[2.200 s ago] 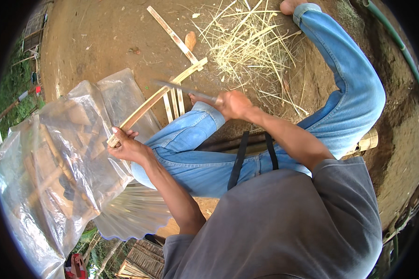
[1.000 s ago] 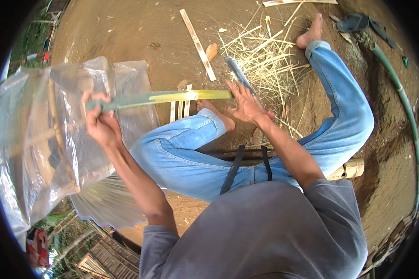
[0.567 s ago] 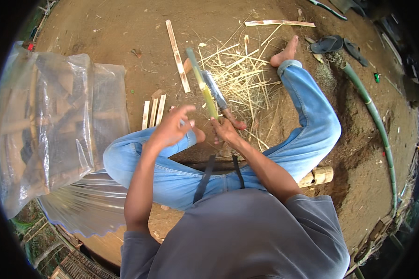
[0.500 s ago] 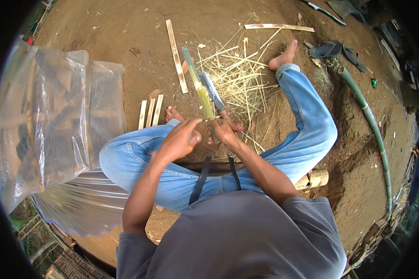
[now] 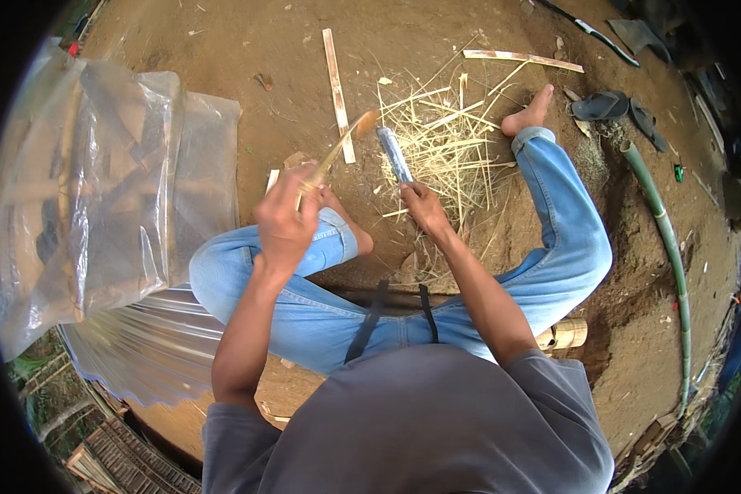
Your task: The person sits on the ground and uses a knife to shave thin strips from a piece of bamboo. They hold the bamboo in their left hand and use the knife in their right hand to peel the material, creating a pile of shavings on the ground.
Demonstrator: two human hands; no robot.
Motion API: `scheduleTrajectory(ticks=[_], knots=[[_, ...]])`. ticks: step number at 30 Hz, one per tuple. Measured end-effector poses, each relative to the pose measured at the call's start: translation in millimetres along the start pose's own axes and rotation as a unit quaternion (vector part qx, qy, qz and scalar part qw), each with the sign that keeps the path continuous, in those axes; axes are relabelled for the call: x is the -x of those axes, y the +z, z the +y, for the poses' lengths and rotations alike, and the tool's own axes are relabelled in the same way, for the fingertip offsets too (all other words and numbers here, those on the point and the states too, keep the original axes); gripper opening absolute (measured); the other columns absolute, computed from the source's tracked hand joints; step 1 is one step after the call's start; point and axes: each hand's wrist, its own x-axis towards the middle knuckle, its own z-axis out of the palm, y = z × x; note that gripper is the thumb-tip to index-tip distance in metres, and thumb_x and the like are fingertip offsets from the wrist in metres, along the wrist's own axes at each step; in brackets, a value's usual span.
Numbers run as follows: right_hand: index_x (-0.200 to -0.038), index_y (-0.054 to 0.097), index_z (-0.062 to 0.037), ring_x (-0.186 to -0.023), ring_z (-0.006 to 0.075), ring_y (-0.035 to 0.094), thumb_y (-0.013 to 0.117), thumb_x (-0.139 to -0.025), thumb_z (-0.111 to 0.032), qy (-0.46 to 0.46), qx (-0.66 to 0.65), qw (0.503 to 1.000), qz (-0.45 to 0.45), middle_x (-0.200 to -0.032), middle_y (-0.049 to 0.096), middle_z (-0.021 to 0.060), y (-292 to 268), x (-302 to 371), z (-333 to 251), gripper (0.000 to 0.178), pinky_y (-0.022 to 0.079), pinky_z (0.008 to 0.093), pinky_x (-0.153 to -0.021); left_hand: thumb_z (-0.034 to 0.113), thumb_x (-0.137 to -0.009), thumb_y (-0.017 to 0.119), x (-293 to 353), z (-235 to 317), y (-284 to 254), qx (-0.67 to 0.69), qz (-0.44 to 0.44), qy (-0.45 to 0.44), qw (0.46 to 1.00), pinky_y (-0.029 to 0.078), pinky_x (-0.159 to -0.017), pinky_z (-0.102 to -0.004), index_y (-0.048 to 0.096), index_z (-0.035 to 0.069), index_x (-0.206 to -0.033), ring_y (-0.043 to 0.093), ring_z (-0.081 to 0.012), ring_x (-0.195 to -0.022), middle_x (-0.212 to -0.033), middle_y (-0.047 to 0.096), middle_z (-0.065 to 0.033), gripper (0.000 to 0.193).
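My left hand (image 5: 286, 216) is raised over my bent left leg, closed around a thin yellow-green bamboo strip (image 5: 331, 158). The strip slants up and away to the right, smeared by motion. In my right hand (image 5: 424, 207) is a knife (image 5: 393, 153) with a wide, grey, worn blade, its tip turned away from me. My fingers cover its handle. The two hands are apart, and the blade does not touch the strip. Beyond the knife lies a loose heap of pale bamboo shavings (image 5: 445, 140) between my feet.
Flat split pieces (image 5: 337, 95) lie on the dirt, another split piece (image 5: 523, 59) farther off. To the left is a stack under clear plastic sheeting (image 5: 115, 181). A long green bamboo pole (image 5: 665, 226) lies at right, near dark sandals (image 5: 601, 107). A cut bamboo section (image 5: 564, 333) shows beside my hip.
My left hand has drawn the bamboo strip left, away from the knife. My right hand and the knife have separated from it. My left foot has come nearer, and the view has shifted slightly.
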Motion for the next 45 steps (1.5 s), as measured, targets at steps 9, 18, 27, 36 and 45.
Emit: scheduleTrajectory(ticks=[9,18,27,36,45], knots=[[-0.146,0.021,-0.0044,-0.112,0.0394,0.06,0.067,-0.085,-0.034,0.136,0.442,0.886,0.034,-0.128,0.056,0.0265,-5.7,-34.4,97.4,0.082,0.049,0.0463,-0.095,0.007,-0.097,0.058,-43.9,-27.4,-25.8,0.208,0.145,-0.242,0.937,0.059,-0.073,-0.028,0.061,-0.005,-0.106,0.066,-0.0132,-0.081,-0.09,0.065,-0.0087,0.015],[-0.128,0.05,0.0081,-0.079,0.0412,0.069,0.063,-0.084,-0.038,-0.02,0.169,0.978,0.118,-0.083,0.068,0.0288,-5.6,0.6,19.8,0.066,0.053,0.0471,-0.074,0.009,-0.093,0.064,-44.4,-52.6,-47.2,0.238,0.144,-0.227,0.933,0.061,-0.077,-0.0316,0.058,-0.006,-0.115,0.065,-0.0189,-0.093,-0.105,0.062,-0.014,0.027],[-0.102,0.057,-0.0013,-0.046,0.0157,0.053,0.06,-0.085,-0.019,-0.131,0.158,0.979,-0.015,-0.064,0.057,0.01,34.0,64.9,-34.0,0.025,0.044,0.0279,-0.041,0.013,-0.095,0.063,-20.8,-47.5,-60.4,0.259,0.114,-0.256,0.924,0.06,-0.083,-0.0336,0.057,-0.008,-0.112,0.067,-0.0244,-0.097,-0.104,0.067,-0.0207,0.027],[-0.091,0.063,-0.0013,-0.057,0.031,0.064,0.061,-0.084,-0.02,-0.064,0.198,0.978,0.019,-0.067,0.065,0.0211,33.0,32.0,14.0,0.021,0.054,0.0423,-0.057,0.009,-0.096,0.06,0.8,-46.5,-57.8,0.26,0.118,-0.228,0.931,0.061,-0.084,-0.0366,0.057,-0.008,-0.105,0.068,-0.0268,-0.097,-0.102,0.067,-0.0244,0.02],[-0.081,0.061,-0.0044,-0.053,0.0292,0.064,0.061,-0.084,-0.018,0.047,0.224,0.973,-0.008,-0.064,0.064,0.0187,15.4,28.2,23.3,0.014,0.054,0.0437,-0.056,0.01,-0.096,0.059,10.3,-62.9,-66.6,0.27,0.06,-0.192,0.942,0.059,-0.087,-0.0412,0.056,-0.005,-0.103,0.066,-0.0306,-0.101,-0.104,0.066,-0.0238,0.017]])
